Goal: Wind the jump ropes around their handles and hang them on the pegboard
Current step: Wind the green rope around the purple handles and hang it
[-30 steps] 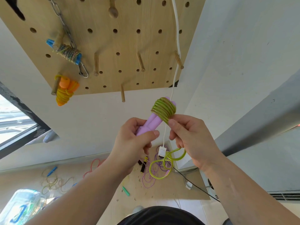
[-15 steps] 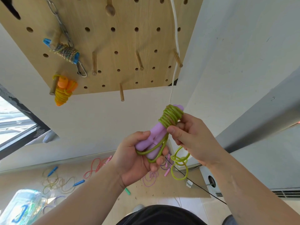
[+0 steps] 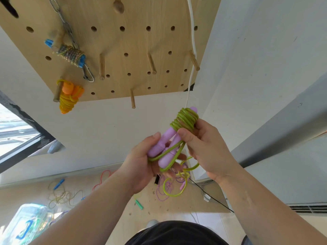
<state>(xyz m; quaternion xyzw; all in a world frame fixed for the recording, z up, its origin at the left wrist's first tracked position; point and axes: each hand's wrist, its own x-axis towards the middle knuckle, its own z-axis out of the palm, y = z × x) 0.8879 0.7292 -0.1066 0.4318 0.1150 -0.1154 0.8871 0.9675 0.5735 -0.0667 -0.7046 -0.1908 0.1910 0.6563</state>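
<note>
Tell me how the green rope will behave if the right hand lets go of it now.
Probably springy: the loose tail of the green rope hangs in open curls, so the coil may loosen. It looks glossy, so it is likely slippery on the smooth purple handles. It seems light: the cord is thin and the right hand guides it with a thumb pinch.

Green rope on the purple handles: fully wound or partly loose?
Partly wound. The green rope coils round the top of the purple handles; a loose tail hangs below.

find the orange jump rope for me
In the head view, the orange jump rope hangs on a peg at the lower left of the pegboard, below the blue-handled rope.
</note>
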